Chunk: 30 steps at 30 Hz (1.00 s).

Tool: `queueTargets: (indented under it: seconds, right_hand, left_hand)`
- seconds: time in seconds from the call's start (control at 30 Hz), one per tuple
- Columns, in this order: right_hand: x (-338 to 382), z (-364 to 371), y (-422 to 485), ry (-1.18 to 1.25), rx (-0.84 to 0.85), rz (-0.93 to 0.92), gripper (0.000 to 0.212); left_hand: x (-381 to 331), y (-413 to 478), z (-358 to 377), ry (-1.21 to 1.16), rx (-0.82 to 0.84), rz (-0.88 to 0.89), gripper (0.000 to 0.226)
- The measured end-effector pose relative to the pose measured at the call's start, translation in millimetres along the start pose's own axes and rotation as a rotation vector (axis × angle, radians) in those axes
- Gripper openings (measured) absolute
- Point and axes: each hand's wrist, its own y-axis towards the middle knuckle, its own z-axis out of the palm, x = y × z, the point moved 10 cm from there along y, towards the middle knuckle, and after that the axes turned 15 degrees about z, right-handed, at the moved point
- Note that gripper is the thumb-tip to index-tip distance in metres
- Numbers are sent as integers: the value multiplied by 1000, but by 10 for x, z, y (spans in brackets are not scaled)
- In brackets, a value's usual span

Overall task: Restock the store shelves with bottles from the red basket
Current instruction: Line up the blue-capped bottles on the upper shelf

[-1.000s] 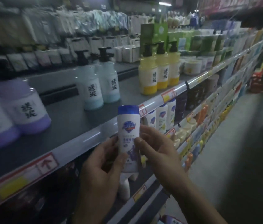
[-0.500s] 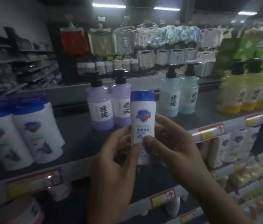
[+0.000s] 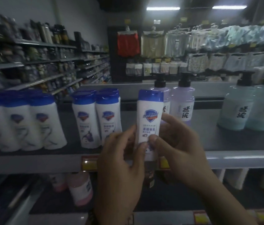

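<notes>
Left hand (image 3: pixel 121 161) and right hand (image 3: pixel 178 153) grip the white, blue-capped plastic bottle (image 3: pixel 150 117), now carried beside matching bottles (image 3: pixel 97 122) on the grey shelf (image 3: pixel 225 142); placing seems next.

Carried the white bottle (image 3: pixel 150 117) leftward along the shelf (image 3: pixel 225 157), away from the teal pump bottles (image 3: pixel 236 109) to the front of the purple pump bottles (image 3: pixel 182 108), raised from below the shelf edge to shelf level, now just right of the matching blue-capped bottles (image 3: pixel 95 120), leaving the yellow pump bottles out of view.
</notes>
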Motion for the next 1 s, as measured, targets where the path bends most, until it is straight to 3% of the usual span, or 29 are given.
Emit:
queueTargets:
  seconds: [0.13,0.47,1.0]
  right_hand:
    - [65,146,111,-53,4,-20,49]
    - [-52,142,414,-228,-86,-21,52]
    - [-34,270,509,-382,-73,-10,46]
  left_hand:
    - [7,27,-131,118,5,26,47]
    - [182,39,6,138,73,5,53]
    - [233,32,34,161,77,2,62]
